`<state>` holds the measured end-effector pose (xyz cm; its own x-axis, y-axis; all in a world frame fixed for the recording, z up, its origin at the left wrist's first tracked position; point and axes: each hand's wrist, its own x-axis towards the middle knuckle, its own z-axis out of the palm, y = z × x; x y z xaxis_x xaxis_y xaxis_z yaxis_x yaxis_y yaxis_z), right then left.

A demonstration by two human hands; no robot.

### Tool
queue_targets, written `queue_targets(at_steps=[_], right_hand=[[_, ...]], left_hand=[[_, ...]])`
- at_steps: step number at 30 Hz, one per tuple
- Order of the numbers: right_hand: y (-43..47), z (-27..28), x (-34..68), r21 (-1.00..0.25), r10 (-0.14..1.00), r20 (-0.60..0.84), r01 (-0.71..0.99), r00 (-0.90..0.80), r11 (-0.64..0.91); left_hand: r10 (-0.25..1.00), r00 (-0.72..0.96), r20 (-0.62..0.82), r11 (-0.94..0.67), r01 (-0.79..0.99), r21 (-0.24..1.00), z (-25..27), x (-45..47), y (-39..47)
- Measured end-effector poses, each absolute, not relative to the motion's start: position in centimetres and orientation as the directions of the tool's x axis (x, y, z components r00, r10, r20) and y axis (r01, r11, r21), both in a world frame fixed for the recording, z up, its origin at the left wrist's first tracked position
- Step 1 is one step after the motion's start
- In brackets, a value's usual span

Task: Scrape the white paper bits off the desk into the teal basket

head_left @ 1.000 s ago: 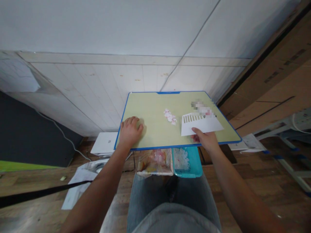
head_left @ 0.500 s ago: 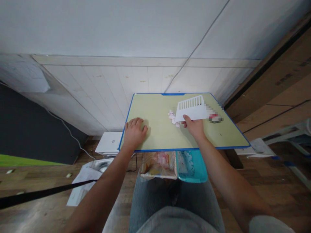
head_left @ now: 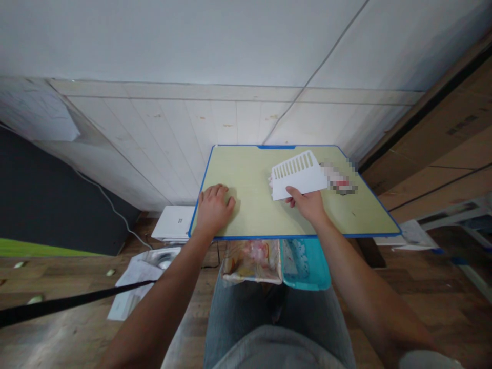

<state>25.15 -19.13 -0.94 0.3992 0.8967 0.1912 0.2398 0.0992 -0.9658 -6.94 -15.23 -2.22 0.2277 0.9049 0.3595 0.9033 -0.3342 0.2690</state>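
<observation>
My right hand (head_left: 307, 205) grips a white slotted card (head_left: 298, 178) by its lower edge, thumb on top and fingers beneath. The card has a row of narrow slots along its far edge and is held over the pale yellow tabletop (head_left: 249, 215). Pink-white scraps of paper (head_left: 270, 180) show at the card's left edge; the card hides the rest of them. My left hand (head_left: 216, 205) lies palm down at the table's left side, fingers spread a little, holding nothing.
A blurred item with a red patch (head_left: 340, 182) lies right of the card. Below the table's front edge are a plastic-lined box (head_left: 251, 261) and a turquoise basket (head_left: 305, 282). A white box (head_left: 172, 223) stands lower left; cardboard (head_left: 434, 133) leans at right.
The white slotted card has shifted left and tilted, now covering most of the pink-white scraps. My left hand stays in place on the table.
</observation>
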Motion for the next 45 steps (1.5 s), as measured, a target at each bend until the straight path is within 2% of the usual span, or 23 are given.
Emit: queue_targets(at_steps=[45], right_hand=[[-25.1, -0.2, 24.5, -0.971, 0.915, 0.100, 0.238, 0.391, 0.004]], left_hand=[[0.913, 0.223, 0.342, -0.323, 0.906, 0.273, -2.0, -6.8, -15.4]])
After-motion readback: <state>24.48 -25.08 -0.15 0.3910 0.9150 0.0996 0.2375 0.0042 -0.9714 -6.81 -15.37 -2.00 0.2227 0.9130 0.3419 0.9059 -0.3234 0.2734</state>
